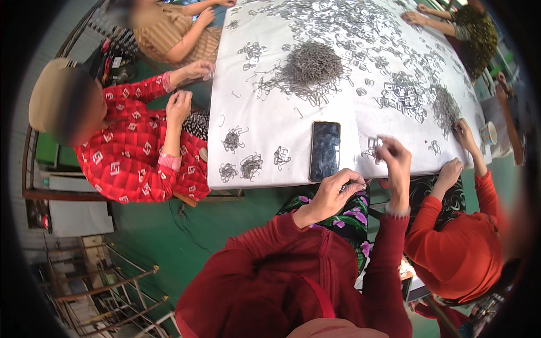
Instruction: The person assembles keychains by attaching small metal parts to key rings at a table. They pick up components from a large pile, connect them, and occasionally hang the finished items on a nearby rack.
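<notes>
My left hand (331, 196) is closed at the table's near edge, thumb and fingers pinched on a small metal piece (345, 187) whose exact shape is mostly hidden. My right hand (396, 156) is raised just over the edge, fingers bent together beside a small group of shiny flat metal loops (370, 149); whatever lies between its fingertips is too small to make out. A black smartphone (325, 151) lies on the white-covered table (265, 115) just beyond my left hand. Farther off rises a big heap of thin bent wire hooks (315, 63).
Several small hook piles (251, 166) lie toward the near left corner. Flat metal loops (403, 96) spread over the far and right side, with another hook heap (445, 108). Co-workers sit around: a red patterned sleeve (141, 149) at left, an orange sleeve (424, 217) close at right. A paper cup (488, 133) stands at right.
</notes>
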The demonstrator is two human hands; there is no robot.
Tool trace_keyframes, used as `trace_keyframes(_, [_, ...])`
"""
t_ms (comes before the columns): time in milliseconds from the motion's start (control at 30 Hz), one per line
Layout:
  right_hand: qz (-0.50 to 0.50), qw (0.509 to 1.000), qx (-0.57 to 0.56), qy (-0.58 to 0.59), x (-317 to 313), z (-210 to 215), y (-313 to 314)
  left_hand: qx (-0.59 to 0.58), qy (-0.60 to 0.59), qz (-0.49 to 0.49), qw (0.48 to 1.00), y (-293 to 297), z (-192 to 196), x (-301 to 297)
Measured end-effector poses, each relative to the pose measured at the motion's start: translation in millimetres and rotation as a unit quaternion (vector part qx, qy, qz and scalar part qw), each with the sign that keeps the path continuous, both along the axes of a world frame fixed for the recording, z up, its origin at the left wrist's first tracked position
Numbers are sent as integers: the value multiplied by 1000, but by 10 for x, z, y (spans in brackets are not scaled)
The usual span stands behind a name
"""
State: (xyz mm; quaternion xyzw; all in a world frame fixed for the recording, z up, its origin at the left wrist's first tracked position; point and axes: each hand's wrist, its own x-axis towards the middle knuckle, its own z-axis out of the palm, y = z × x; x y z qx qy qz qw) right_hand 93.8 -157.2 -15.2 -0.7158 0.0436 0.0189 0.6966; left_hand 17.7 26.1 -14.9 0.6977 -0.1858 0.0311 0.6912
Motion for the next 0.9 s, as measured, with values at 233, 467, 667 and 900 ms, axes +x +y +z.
trace_keyframes(233, [-31,996,0,-81,-867,533,132,20,-46,16,999,-118,47,41])
trace_keyframes(467, [-41,986,117,-109,-835,426,229,48,-91,25,994,-10,-41,90])
trace_keyframes(667, [-48,988,102,-103,-819,475,170,258,-162,207,930,799,-513,1178])
trace_keyframes(900, [-45,982,134,-123,-758,437,19,493,-138,94,854,1482,-894,1707])
